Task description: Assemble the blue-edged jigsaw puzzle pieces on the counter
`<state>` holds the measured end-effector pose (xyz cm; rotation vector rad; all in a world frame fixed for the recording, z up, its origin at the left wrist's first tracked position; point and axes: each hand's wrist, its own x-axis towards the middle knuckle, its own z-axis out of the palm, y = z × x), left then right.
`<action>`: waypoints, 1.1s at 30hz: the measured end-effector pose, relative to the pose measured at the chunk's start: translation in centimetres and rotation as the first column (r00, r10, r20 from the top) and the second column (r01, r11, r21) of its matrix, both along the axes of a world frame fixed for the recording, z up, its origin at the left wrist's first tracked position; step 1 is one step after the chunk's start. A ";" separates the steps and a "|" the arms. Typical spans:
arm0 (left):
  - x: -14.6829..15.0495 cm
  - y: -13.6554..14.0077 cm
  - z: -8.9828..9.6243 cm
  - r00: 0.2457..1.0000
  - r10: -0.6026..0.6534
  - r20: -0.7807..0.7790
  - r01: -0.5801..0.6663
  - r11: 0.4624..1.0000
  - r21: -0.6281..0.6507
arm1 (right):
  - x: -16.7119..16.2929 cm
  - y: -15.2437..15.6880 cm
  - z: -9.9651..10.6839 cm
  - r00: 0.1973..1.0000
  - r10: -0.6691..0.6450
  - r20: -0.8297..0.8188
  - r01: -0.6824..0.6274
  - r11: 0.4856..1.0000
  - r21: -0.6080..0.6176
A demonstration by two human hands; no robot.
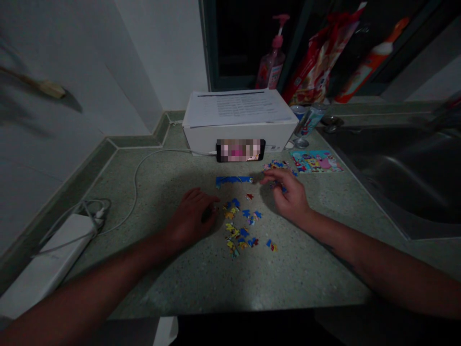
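While the left hand [192, 216] rests flat and empty beside the loose puzzle pieces [242, 226] mid-counter, the right hand [288, 192] pinches one piece; better to match it against the far blue edge strip [233, 180] first

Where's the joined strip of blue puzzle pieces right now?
In the head view, the joined strip of blue puzzle pieces lies on the speckled green countertop, just before the propped black phone, left of the right hand.
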<state>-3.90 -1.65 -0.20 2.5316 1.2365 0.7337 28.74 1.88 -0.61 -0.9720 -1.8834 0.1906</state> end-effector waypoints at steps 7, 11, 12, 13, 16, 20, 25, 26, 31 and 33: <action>-0.1 0.0 -0.1 1.000 -0.008 0.008 0.008 1.000 -0.021 | 0.1 0.1 -0.2 1.000 -0.008 -0.010 0.008 1.000 -0.008; 0.0 0.0 0.1 1.000 -0.015 0.000 0.015 1.000 0.010 | 0.1 0.1 -0.1 1.000 -0.002 -0.002 0.002 1.000 -0.016; 0.0 0.0 0.3 1.000 -0.021 -0.006 0.022 1.000 0.014 | 0.1 0.1 -0.1 1.000 -0.003 -0.001 0.003 1.000 -0.016; 0.0 0.0 0.4 1.000 -0.028 -0.013 0.028 0.999 0.017 | 0.2 0.1 -0.1 1.000 -0.003 0.000 0.003 1.000 -0.016; 0.1 0.0 0.6 0.999 -0.033 -0.035 0.034 0.999 0.031 | 0.4 0.0 0.1 0.999 0.051 0.008 -0.051 0.999 -0.009; 0.1 0.0 0.5 0.998 -0.029 -0.050 0.032 0.998 0.053 | 0.7 -0.7 0.9 0.962 0.256 0.098 -0.252 0.967 -0.047; 0.1 -0.1 0.5 0.999 -0.013 -0.037 0.016 0.997 0.078 | 0.6 -2.4 2.8 0.813 0.519 0.265 -0.436 0.843 -0.316; 0.2 -0.1 0.5 0.999 -0.009 -0.040 0.012 0.997 0.074 | 0.6 -2.6 3.1 0.795 0.533 0.290 -0.423 0.829 -0.365; 0.1 -0.1 0.3 1.000 -0.014 -0.024 0.016 0.997 0.070 | 0.5 -3.1 3.5 0.776 0.531 0.341 -0.341 0.807 -0.482; 0.2 -0.1 0.2 1.000 -0.013 -0.011 0.014 0.997 0.071 | 0.6 -3.0 3.2 0.780 0.530 0.331 -0.340 0.805 -0.486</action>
